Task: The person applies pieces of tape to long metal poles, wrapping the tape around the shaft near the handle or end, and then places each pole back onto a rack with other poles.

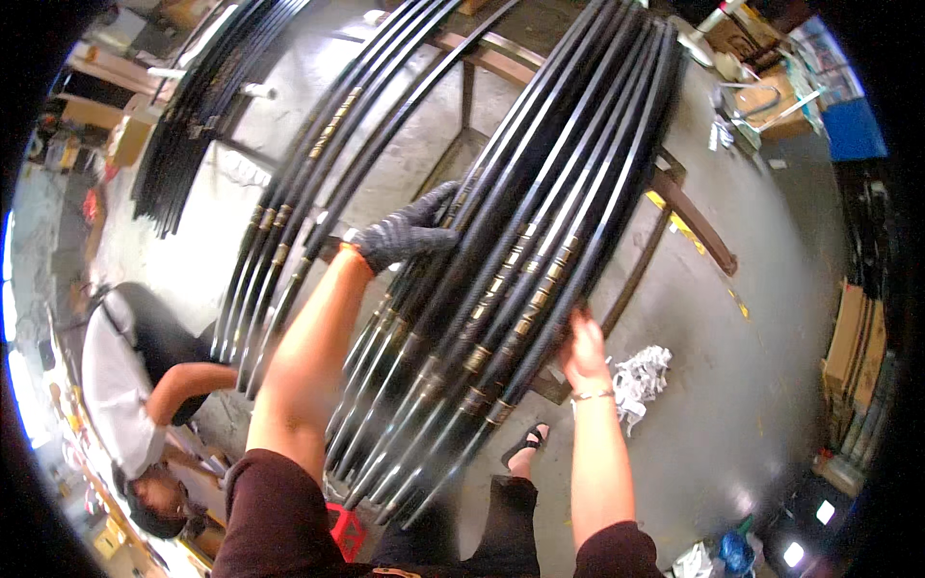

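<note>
A wide bundle of long glossy black poles (pixel 520 222) with gold markings runs across the middle, resting on a brown metal frame. My left hand (pixel 409 231), in a dark grey knit glove with an orange cuff, lies against the bundle's left side, thumb and fingers apart. Bare, my right hand (pixel 583 352) is at the bundle's right edge, palm showing and fingers stretched up along the outermost pole. Part of its fingers is hidden by the poles. The near pole ends fan out between my forearms.
More black poles (pixel 318 154) lie left of the bundle, and another stack (pixel 207 116) farther left. A co-worker (pixel 125 385) bends at the left, one hand by the pole ends. A brown frame bar (pixel 699 222) juts out right. White scraps (pixel 644 380) lie on the floor.
</note>
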The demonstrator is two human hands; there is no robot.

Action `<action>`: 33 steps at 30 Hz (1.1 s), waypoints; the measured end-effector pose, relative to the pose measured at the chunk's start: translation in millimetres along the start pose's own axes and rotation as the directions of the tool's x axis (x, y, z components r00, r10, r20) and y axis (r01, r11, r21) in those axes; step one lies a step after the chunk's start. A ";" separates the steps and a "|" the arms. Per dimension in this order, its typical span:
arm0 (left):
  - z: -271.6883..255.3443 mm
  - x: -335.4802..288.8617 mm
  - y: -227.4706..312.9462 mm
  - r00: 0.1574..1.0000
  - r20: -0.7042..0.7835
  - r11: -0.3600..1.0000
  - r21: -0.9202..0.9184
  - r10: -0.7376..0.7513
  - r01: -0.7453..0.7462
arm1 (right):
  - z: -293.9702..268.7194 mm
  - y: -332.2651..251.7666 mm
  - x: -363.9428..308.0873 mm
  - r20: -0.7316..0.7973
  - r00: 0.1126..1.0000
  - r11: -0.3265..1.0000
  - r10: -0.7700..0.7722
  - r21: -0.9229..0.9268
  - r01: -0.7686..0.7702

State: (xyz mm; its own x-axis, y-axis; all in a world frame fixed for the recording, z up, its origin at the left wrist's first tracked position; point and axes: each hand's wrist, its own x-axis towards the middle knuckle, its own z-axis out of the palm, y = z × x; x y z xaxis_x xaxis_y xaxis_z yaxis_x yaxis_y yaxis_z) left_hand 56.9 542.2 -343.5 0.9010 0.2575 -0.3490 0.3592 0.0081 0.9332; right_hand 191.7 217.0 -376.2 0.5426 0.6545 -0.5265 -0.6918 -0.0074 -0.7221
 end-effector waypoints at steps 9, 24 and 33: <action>-1.1 -52.9 -14.8 0.970 -0.203 0.885 0.464 0.130 -0.021 | -11.5 1.9 -2.8 -0.266 0.958 0.989 -0.107 -0.129 0.074; -79.0 -167.7 -37.1 0.578 -0.682 0.717 0.660 0.448 0.224 | -24.4 2.3 -0.4 -0.384 0.918 0.891 -0.096 -0.444 -0.092; -8.6 -125.2 -19.6 0.825 -0.494 0.768 0.629 0.273 0.122 | -18.4 -16.5 3.4 -0.138 0.990 0.998 0.026 -0.052 -0.033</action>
State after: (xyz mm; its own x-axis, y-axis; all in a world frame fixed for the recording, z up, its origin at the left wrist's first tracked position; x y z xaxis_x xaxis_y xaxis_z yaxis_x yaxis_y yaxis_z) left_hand -65.1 518.1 -317.4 0.7218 0.6921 0.0089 0.5390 -0.5701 0.6201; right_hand 213.8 205.4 -374.4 0.5851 0.5432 -0.6021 -0.6840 -0.0682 -0.7263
